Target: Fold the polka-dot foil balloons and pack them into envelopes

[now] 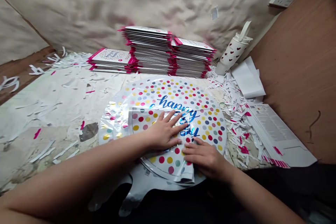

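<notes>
A round foil balloon [178,94] with coloured polka dots and blue "happy birthday" lettering lies flat on the work surface in front of me. Its near part is folded over on itself, and a silver tail [136,196] hangs past the near edge. My left hand [165,129] presses flat on the folded layer with fingers spread. My right hand [206,157] rests on the folded edge lower right, fingers lying together, close to my left hand. Part of the lettering is hidden under my left hand.
Tall stacks of flat packaged sheets with pink edges [149,52] stand behind the balloon. White and pink paper scraps [233,105] litter the stained surface [52,112]. A heart-patterned bottle [233,50], white paper and printed sheets [273,129] lie at the right, beside a brown board.
</notes>
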Demonstrator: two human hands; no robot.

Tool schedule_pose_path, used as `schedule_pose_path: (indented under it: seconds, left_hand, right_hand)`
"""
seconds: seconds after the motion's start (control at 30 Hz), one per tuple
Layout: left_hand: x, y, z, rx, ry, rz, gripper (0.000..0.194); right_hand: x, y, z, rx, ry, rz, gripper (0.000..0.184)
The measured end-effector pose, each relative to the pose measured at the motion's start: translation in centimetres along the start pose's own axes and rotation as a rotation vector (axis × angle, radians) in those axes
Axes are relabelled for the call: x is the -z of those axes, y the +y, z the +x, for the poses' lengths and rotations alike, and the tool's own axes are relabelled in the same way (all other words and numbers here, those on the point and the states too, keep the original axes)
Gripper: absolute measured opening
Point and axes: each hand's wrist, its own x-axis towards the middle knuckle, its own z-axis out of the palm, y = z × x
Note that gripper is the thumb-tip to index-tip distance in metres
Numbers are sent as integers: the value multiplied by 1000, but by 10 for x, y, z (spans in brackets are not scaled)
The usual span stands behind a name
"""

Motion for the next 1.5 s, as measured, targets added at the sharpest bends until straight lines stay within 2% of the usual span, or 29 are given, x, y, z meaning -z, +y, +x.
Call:
schedule_pose_path:
  seconds: [0.07, 0.1, 0.2, 0.27, 0.33, 0.37, 0.4, 0.43, 0.47, 0.5, 0.53, 0.57, 0.6, 0.63, 0.67, 0.73, 0.77, 0.83, 0.9, 0.93, 1.0, 1.1, 1.17, 1.27, 1.3, 1.33, 1.43, 1.47, 1.5]
  left_hand:
    - [-4, 1, -2, 68, -22, 2, 64]
    - [-4, -2, -6, 82, -37, -2, 65]
    - [1, -32, -35, 153, -63, -4, 62]
    - [8, -59, -65, 282, -55, 13, 60]
    - [17, -82, -95, 447, -52, -5, 58]
    - [23, -87, -108, 556, -4, -38, 56]
    - [28, -87, -117, 673, 102, -58, 54]
    - [32, -81, -123, 765, 267, -58, 50]
    - [35, -69, -125, 799, 452, -41, 47]
    - [35, -53, -123, 762, 630, 6, 44]
    - [33, -34, -119, 622, 745, 51, 42]
    - [28, -15, -113, 402, 686, 50, 43]
    - [20, 4, -106, 266, 585, 42, 44]
    - [11, 19, -99, 226, 450, 52, 47]
    - [2, 30, -93, 242, 342, 58, 54]
    - [-14, 40, -85, 309, 177, 53, 68]
    - [-20, 40, -84, 335, 130, 45, 72]
    - [-25, 35, -85, 346, 85, 28, 73]
    - [-26, 29, -89, 342, 73, 19, 74]
    - [-25, 28, -90, 342, 71, 16, 74]
    - [-23, 28, -91, 343, 67, 10, 74]
    - [-19, 32, -85, 366, 73, 11, 73]
    - [-14, 34, -80, 415, 87, 36, 66]
    - [-8, 33, -75, 456, 66, 58, 47]
    - [-7, 32, -75, 450, 54, 41, 47]
    - [-6, 29, -77, 436, 51, 9, 49]
    - [-6, 22, -84, 364, 69, -124, 53]
    - [-7, 21, -86, 323, 58, -160, 54]
    - [-7, 20, -87, 279, 37, -182, 54]
  right_hand:
    - [3, -2, -3, -62, -15, 75, 22]
    - [6, -2, -2, -143, -19, 119, 20]
    - [15, 2, 11, -525, 0, 240, 28]
    - [19, 10, 26, -773, 2, 297, 34]
    - [20, 20, 44, -922, -15, 328, 35]
    - [19, 24, 52, -966, -26, 332, 34]
    - [17, 29, 60, -1000, -40, 332, 34]
    - [15, 32, 67, -1029, -55, 327, 33]
    - [14, 36, 73, -1062, -74, 320, 33]
    - [13, 38, 77, -1094, -92, 310, 33]
    - [13, 40, 81, -1121, -108, 296, 33]
    - [14, 41, 83, -1142, -120, 277, 34]
    - [15, 40, 85, -1157, -127, 249, 34]
    - [17, 37, 86, -1167, -128, 213, 33]
    - [19, 33, 86, -1180, -118, 170, 32]
    - [19, 18, 84, -1156, -44, -1, 31]
    - [17, 8, 83, -1078, 0, -117, 33]
    - [7, -12, 79, -752, 16, -327, 39]
    - [-7, -24, 73, -387, -73, -443, 40]
    - [-13, -25, 70, -287, -130, -466, 41]
    - [-18, -21, 64, -263, -188, -528, 41]
    - [-12, -13, 54, -287, -131, -616, 37]
    - [-5, -21, 48, -137, -19, -625, 33]
    - [-2, -43, 37, 183, 138, -535, 29]
    - [-3, -48, 32, 202, 193, -498, 33]
    - [-5, -49, 27, 144, 246, -455, 41]
    - [-11, -34, 12, -299, 328, -284, 74]
    - [-13, -27, 9, -410, 304, -221, 80]
    - [-14, -20, 8, -457, 267, -174, 83]
